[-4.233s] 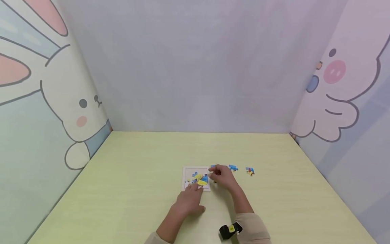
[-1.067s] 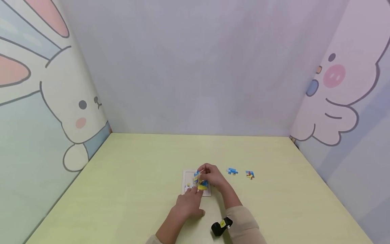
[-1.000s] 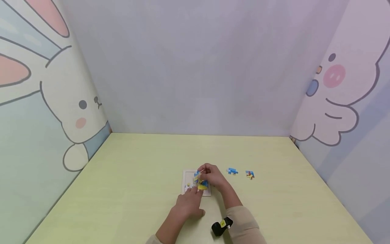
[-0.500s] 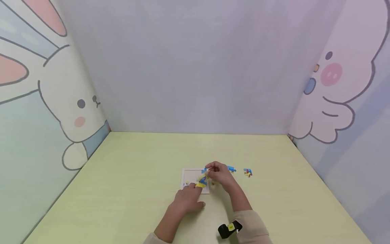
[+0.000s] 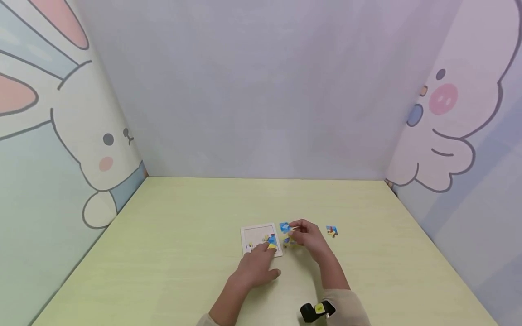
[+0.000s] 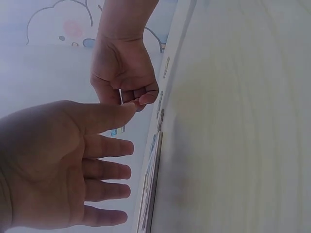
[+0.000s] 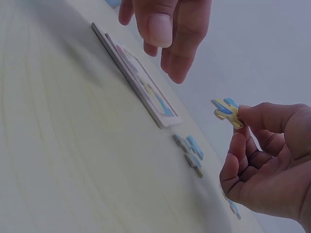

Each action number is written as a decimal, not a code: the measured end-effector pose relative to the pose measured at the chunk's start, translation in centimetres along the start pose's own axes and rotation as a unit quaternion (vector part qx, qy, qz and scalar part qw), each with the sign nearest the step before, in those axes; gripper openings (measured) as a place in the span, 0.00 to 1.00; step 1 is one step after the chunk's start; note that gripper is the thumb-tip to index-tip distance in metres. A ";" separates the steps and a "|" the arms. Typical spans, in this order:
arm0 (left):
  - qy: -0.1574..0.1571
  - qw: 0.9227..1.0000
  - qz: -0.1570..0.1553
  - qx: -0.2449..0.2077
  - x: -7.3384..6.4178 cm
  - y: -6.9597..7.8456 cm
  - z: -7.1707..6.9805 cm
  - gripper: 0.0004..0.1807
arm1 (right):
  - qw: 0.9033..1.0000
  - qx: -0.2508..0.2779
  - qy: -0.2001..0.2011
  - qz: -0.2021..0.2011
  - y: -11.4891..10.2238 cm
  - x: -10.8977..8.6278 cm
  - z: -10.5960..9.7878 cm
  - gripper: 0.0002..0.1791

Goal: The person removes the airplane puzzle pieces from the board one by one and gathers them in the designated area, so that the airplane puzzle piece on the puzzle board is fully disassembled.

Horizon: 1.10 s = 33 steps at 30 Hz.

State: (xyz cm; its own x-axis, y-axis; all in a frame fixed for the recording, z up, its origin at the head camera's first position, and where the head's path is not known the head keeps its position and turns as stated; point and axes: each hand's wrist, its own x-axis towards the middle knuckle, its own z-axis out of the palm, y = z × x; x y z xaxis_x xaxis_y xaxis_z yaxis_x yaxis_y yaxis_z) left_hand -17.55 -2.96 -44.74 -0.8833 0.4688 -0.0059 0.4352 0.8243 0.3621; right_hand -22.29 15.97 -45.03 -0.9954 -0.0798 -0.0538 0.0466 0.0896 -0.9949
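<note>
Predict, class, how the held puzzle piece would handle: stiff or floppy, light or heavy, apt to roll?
The held puzzle piece is probably stiff: it juts from the right grip without drooping. It seems light, since a pinch alone holds it. Being flat, it would likely slide rather than roll.

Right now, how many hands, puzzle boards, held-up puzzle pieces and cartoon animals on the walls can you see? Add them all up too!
Left hand, right hand: 2
Puzzle board: 1
Held-up puzzle piece: 1
Rabbit, other cartoon animal: 2
Total: 6
</note>
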 end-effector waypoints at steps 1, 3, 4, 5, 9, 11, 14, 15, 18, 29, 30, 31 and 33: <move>-0.002 1.000 -0.001 0.001 0.1 0.1 0.1 0.29 | 1.000 0.004 0.007 0.002 0.4 0.2 -0.3 0.14; -0.006 1.000 -0.003 0.003 0.3 0.3 0.4 0.29 | 1.000 0.005 0.022 0.007 1.2 0.6 -0.9 0.14; -0.007 1.000 -0.005 -0.001 0.4 0.3 0.6 0.30 | 0.999 0.008 0.030 0.008 1.6 0.8 -1.2 0.14; -0.008 1.000 -0.006 -0.001 0.4 0.4 0.7 0.30 | 0.999 0.010 0.039 0.009 1.8 1.0 -1.4 0.14; -0.011 1.000 -0.011 0.001 0.6 0.6 1.2 0.33 | 0.998 0.015 0.065 0.016 2.3 1.2 -2.3 0.15; -0.015 1.000 -0.019 0.010 0.7 0.7 1.4 0.35 | 0.997 0.016 0.070 0.018 2.3 1.2 -2.7 0.16; -0.023 0.999 -0.033 0.027 0.7 0.8 1.4 0.38 | 0.997 0.012 0.070 0.020 2.3 1.1 -3.3 0.17; -0.023 0.999 -0.034 0.033 0.8 0.9 1.4 0.38 | 0.997 0.014 0.070 0.021 2.3 1.1 -3.5 0.17; -0.023 0.998 -0.035 0.042 0.8 0.9 1.5 0.40 | 0.997 0.024 0.075 0.026 2.3 0.9 -4.1 0.18; -0.020 0.998 -0.027 0.058 1.0 0.8 2.1 0.35 | 0.995 0.039 0.083 0.038 2.1 0.5 -4.9 0.19; -0.022 0.998 -0.026 0.056 1.0 0.8 2.1 0.35 | 0.995 0.040 0.085 0.039 2.4 0.7 -5.0 0.19; -0.024 0.998 -0.024 0.057 1.0 0.8 2.1 0.34 | 0.995 0.039 0.086 0.039 2.7 0.9 -5.1 0.19; -0.027 0.998 -0.022 0.062 1.0 0.9 2.0 0.34 | 0.995 0.035 0.089 0.038 3.3 1.2 -5.2 0.18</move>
State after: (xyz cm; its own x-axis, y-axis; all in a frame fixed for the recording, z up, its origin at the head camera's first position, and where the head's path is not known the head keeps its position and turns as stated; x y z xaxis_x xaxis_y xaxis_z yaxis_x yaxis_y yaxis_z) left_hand -17.69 -1.11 -46.33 -0.8925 0.4455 -0.0696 0.4180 0.8753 0.2432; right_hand -23.78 21.35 -47.89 -0.9876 0.1023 -0.1193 0.1218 0.0183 -0.9924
